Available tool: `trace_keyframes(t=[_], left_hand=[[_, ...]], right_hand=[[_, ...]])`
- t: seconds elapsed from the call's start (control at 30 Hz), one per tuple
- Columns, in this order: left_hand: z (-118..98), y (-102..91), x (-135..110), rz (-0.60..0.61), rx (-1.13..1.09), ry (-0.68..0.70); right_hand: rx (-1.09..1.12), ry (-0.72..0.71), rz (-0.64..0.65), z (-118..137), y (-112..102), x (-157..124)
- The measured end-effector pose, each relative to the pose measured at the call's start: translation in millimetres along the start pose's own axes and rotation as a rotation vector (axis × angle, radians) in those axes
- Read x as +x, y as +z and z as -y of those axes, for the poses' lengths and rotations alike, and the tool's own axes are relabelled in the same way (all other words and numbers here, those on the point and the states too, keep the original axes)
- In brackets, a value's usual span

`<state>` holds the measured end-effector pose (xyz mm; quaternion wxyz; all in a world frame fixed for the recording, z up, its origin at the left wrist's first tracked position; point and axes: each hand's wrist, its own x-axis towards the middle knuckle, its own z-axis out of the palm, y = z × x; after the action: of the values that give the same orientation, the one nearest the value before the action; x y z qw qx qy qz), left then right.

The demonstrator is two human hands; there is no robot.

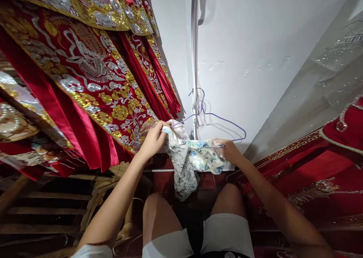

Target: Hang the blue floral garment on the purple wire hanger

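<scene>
A purple clothes hanger (224, 118) hangs by its hook on a thin white upright rail (194, 54) against the wall. Its left arm runs into a light floral garment (184, 167), white with blue, green and dark leafy print. My left hand (154, 139) is closed on the garment's upper left edge, at the hanger's left end. My right hand (228, 150) pinches the garment's right edge, below the hanger's bare right arm. Between my hands the cloth is stretched sideways, and its lower part hangs down over my knees' gap. The fingertips of my right hand are partly hidden.
Red costumes with gold and silver embroidery (93, 73) hang close on the left. More red beaded clothing (312, 175) and a clear plastic cover (340, 65) are on the right. A wooden slatted chair (51, 209) stands at lower left. The white wall (241, 35) is ahead.
</scene>
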<state>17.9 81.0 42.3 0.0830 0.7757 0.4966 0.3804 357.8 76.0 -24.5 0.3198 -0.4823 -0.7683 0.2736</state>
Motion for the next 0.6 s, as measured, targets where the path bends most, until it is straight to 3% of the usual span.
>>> trace_keyframes(t=[0.1,0.27,0.33,0.4,0.47,0.53,0.6], left_hand=[[-4,2.8,15,0.056,-0.012,0.01],[2,-3.3,20,0.198,-0.059,0.007],[4,-9.0,22,0.223,-0.091,-0.011],[6,-14.2,26,0.221,-0.092,0.001],[10,-16.2,30,0.127,-0.05,0.03],[14,-12.9,33,-0.024,-0.028,-0.001],[16,-3.4,36,-0.127,-0.082,-0.112]], right_hand=[[0.014,0.011,0.016,14,2,-7],[0.18,0.165,-0.437,10,-27,-14],[0.218,0.227,-0.482,2,-48,-10],[0.207,0.266,-0.397,-4,-70,-7],[0.232,0.289,-0.212,-6,-87,-7],[0.351,0.316,-0.046,-5,-91,-12],[0.5,0.308,-0.005,-4,-81,-17]])
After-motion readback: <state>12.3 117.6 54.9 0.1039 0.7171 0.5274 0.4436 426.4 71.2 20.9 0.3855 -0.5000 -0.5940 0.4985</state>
